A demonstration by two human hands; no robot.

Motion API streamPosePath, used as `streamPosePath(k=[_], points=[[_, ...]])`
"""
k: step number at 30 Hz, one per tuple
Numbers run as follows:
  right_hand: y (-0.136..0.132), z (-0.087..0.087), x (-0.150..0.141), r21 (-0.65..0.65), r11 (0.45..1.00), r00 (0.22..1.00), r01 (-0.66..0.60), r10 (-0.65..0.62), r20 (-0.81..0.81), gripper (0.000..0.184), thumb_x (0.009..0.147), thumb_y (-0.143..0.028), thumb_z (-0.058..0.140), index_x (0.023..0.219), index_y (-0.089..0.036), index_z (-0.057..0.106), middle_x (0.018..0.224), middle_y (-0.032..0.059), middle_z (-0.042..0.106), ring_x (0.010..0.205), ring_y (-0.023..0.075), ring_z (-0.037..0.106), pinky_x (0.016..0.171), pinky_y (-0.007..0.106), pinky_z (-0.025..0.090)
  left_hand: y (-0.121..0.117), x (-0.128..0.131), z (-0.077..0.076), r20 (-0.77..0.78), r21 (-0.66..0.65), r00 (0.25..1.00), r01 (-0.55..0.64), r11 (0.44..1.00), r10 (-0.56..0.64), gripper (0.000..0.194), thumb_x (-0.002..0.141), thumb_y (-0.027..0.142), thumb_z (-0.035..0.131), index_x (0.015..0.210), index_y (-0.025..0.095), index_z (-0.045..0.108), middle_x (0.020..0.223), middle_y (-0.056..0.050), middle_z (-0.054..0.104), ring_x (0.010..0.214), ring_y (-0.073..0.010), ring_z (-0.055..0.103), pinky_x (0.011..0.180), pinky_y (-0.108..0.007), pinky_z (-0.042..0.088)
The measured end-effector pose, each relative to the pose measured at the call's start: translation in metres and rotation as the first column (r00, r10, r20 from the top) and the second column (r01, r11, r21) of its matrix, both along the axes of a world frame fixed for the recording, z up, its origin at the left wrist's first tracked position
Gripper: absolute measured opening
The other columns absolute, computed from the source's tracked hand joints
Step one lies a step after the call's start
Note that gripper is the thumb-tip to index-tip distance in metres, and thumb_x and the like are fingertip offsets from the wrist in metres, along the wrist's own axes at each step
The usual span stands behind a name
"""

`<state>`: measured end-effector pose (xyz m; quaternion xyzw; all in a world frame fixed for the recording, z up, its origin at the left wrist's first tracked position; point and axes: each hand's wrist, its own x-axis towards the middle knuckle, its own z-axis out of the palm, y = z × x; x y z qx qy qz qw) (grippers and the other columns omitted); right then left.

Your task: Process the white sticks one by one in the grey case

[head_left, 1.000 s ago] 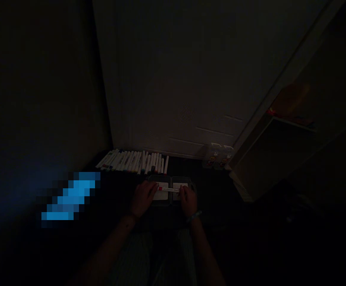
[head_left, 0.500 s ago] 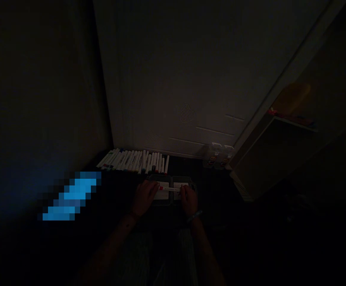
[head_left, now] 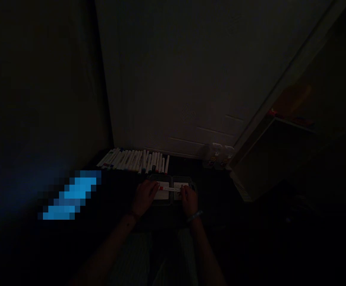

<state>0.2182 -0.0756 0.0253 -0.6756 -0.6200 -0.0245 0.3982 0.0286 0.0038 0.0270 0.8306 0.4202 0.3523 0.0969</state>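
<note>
Head view: shows a white marker (head_left: 173, 190) with a red band, held roughly level across the middle of an open, see-through case (head_left: 161, 204). Grasped near the banded end by the fingers of the left hand (head_left: 145, 196), and pinched near the opposite end by the right hand (head_left: 189, 200). Barely changed over the last second, in grip or in position; suggests a steady two-handed hold or small fingertip work rather than carrying. Too dark to make out any finer finger motion, or to tell contact with the case from a slight gap.

Opened flat beneath the marker, in two halves side by side. Contains a white, card-like piece (head_left: 162, 195) in the left half and another pale piece (head_left: 177, 185) in the right, partly covered by the right hand. Cannot tell loose cards from fixed inserts.

Beyond the case, to the left: many white markers (head_left: 131, 159) lined up closely along the foot of the wall (head_left: 161, 99), some slanted, with a few coloured ends visible. Farther right, near the wall: clear packages (head_left: 215, 153) with indistinct contents. Around the right wrist, a pale band (head_left: 195, 216).
</note>
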Motion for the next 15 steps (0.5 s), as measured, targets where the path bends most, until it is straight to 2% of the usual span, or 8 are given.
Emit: streamPosePath(k=[6,10,15], points=[[0.0003,0.0006,0.0007,-0.015,1.0,1.0,-0.005,0.005,0.021,0.038,0.092,-0.029,0.025,0.071,-0.018,0.054,0.069,0.0032,0.058,0.066,0.0114,0.051,0.062,0.021,0.033,0.0003,-0.0001,-0.0004,-0.025,0.006,0.999,-0.024,1.0,0.024,0.029,0.087,0.034,0.033,0.086,0.021,0.059,0.082,-0.004,0.059,0.082,-0.0174,0.053,0.072,-0.031,0.036],[0.0004,0.0007,0.0009,-0.02,1.0,1.0,-0.006,0.006,0.025,0.039,0.092,-0.029,0.025,0.068,-0.018,0.053,0.065,0.0025,0.057,0.062,0.0109,0.05,0.059,0.021,0.032,-0.0008,-0.001,0.0012,-0.044,-0.006,0.999,0.0,1.0,0.0,0.032,0.087,0.034,0.031,0.084,0.021,0.06,0.08,-0.004,0.059,0.078,-0.0164,0.053,0.069,-0.03,0.036],[-0.0004,0.0019,0.0003,0.002,1.0,1.0,-0.015,0.015,0.001,0.038,0.092,-0.03,0.024,0.071,-0.017,0.054,0.069,0.0034,0.058,0.067,0.0118,0.052,0.064,0.021,0.034,-0.0014,-0.0011,0.0002,-0.039,-0.001,0.999,-0.015,1.0,0.015,0.032,0.087,0.035,0.032,0.085,0.021,0.06,0.079,-0.004,0.059,0.077,-0.0159,0.053,0.07,-0.029,0.036]])
